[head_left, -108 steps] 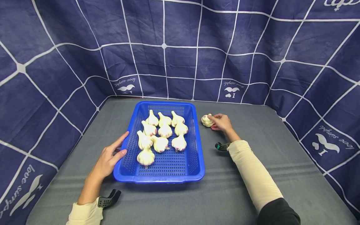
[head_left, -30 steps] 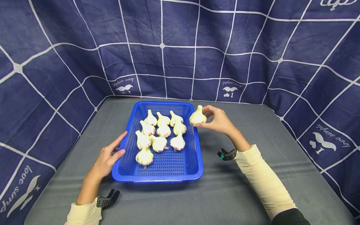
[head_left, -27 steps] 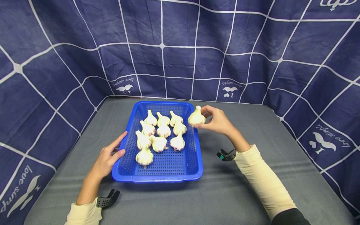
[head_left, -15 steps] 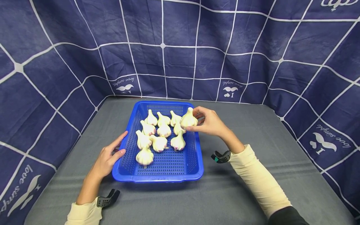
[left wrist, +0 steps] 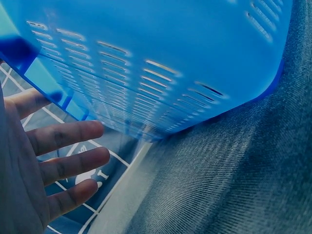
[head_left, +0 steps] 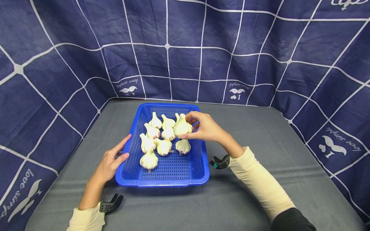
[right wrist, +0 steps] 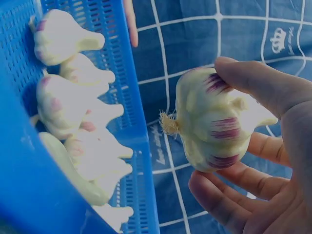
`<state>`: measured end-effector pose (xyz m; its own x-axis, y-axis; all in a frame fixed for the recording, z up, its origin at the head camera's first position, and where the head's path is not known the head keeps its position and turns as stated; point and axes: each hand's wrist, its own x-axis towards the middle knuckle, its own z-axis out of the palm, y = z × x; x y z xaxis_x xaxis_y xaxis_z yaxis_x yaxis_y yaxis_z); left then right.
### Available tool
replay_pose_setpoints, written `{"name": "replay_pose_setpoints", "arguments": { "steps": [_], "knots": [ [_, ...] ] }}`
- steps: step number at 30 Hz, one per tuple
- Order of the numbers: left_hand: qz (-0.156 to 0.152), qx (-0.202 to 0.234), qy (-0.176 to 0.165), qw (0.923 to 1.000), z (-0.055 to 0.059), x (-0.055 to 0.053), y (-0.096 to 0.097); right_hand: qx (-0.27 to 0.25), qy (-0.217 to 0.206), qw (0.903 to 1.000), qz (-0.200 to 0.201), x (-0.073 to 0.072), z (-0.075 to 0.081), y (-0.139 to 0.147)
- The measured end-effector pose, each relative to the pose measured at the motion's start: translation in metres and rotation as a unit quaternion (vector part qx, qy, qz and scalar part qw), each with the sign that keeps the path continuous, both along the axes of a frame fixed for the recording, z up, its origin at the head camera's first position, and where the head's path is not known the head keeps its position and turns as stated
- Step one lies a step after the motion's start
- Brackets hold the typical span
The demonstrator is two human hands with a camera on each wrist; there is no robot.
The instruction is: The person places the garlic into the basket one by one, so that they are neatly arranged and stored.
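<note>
My right hand (head_left: 207, 128) holds a garlic bulb (head_left: 182, 127) over the right half of a blue plastic basket (head_left: 163, 183). In the right wrist view the thumb and fingers pinch the bulb (right wrist: 209, 124) from opposite sides, and its purple streaks and root tuft show. Several other white garlic bulbs (head_left: 164, 147) lie in the basket; the held one partly hides those behind it. At the basket's left rim rests my left hand (head_left: 108, 164), thumb and forefinger touching the edge. Its other fingers (left wrist: 73, 163) extend loosely beside the basket wall (left wrist: 161, 34) in the left wrist view.
The basket stands on a grey cloth-covered table (head_left: 260, 134). A dark blue curtain (head_left: 185, 64) with white grid lines encloses the back and both sides. Black wrist devices (head_left: 111, 203) sit at both cuffs.
My right hand picked up the garlic bulb from the table right of the basket, raised it and carried it left over the basket. My left hand stayed at the rim.
</note>
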<state>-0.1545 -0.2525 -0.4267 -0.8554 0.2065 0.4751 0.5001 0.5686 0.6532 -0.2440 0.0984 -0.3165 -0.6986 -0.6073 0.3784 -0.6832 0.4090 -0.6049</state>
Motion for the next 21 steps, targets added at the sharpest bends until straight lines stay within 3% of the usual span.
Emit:
{"name": "replay_pose_setpoints", "arguments": {
  "steps": [14,21],
  "knots": [
    [0.003,0.004,-0.011,0.9999,-0.001,0.001,0.000,0.039,-0.035,0.9967,0.061,0.009,-0.007,-0.028],
    [-0.001,0.010,-0.015,0.9998,0.001,0.002,0.001,0.091,-0.075,0.9880,0.099,0.012,-0.009,-0.041]
  ]
}}
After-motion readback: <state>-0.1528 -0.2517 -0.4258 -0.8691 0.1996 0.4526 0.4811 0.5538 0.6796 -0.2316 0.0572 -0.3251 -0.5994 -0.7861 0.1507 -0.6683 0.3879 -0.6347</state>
